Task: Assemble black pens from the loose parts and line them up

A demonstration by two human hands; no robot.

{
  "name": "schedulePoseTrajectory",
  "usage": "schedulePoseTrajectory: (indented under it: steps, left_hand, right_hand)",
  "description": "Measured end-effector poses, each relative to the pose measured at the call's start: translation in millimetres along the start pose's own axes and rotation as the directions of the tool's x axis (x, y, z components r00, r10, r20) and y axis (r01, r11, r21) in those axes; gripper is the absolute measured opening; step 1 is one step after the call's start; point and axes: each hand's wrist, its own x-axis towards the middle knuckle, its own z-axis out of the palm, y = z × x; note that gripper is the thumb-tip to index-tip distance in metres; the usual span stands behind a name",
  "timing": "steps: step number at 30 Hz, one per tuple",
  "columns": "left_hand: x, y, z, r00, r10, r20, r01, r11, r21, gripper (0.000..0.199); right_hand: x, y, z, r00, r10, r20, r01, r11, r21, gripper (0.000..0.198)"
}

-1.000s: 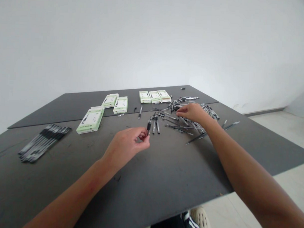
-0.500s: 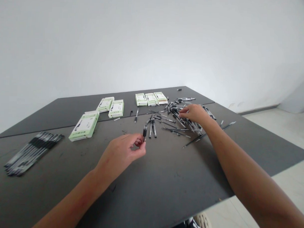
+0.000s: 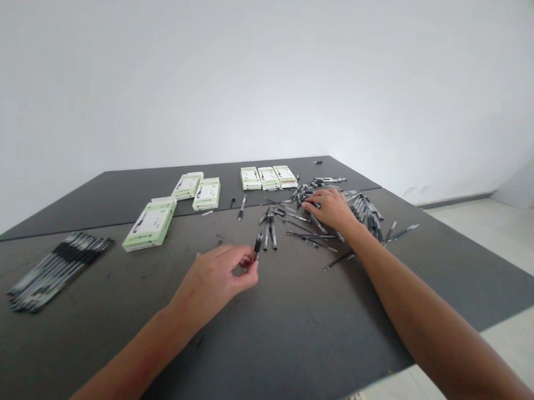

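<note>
The left hand [image 3: 218, 274] pinches a pen [image 3: 258, 243] near-upright over the surface [image 3: 289, 323], low down, probably leaving its top free; the right hand [image 3: 330, 209] is at the pile [image 3: 366, 213], its grip impossible to tell.

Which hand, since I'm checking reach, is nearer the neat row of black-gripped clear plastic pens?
Left. The left hand is to the right of the row of pens; the right hand is farther right, at the loose black and clear pen pile.
</note>
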Motion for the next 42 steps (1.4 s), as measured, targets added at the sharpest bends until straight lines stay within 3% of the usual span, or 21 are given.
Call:
schedulePoseTrajectory:
  steps: [9, 17, 22, 28, 32, 42]
  left_hand:
    - [-1.9, -5.0, 6.8, 0.998, 0.001, -0.064, -0.004, 0.999, -0.045, 0.009]
    - [-5.5, 3.0, 13.0, 0.976, -0.147, -0.16, 0.123, 0.981, -0.15, 0.005]
    - [-5.5, 5.2, 16.7, 0.96, -0.196, -0.198, 0.151, 0.963, -0.223, 0.008]
    - [-5.8, 3.0, 20.9, 0.961, -0.221, -0.168, 0.168, 0.944, -0.284, 0.012]
    - [-8.6, 3.7, 22.8, 0.962, -0.214, -0.168, 0.155, 0.939, -0.307, 0.01]
    - [-10.1, 1.8, 25.4, 0.968, -0.187, -0.167, 0.125, 0.937, -0.325, 0.009]
  right_hand:
    - [-2.6, 8.5, 0.1, 0.998, 0.005, 0.068, -0.004, 1.0, -0.006, 0.04]
    - [-4.6, 5.2, -1.5, 0.999, 0.051, 0.01, -0.051, 0.999, 0.018, 0.04]
    - [-3.9, -13.7, -4.9, 1.0, 0.007, -0.005, -0.007, 1.0, 0.016, 0.04]
    - [41.0, -41.3, -13.2, 0.988, -0.097, 0.121, 0.102, 0.994, -0.031, 0.029]
    - [73.7, -46.4, -5.4, 0.97, -0.095, 0.223, 0.117, 0.989, -0.09, 0.021]
    - [82.0, -30.4, 10.2, 0.943, -0.086, 0.322, 0.153, 0.97, -0.189, 0.023]
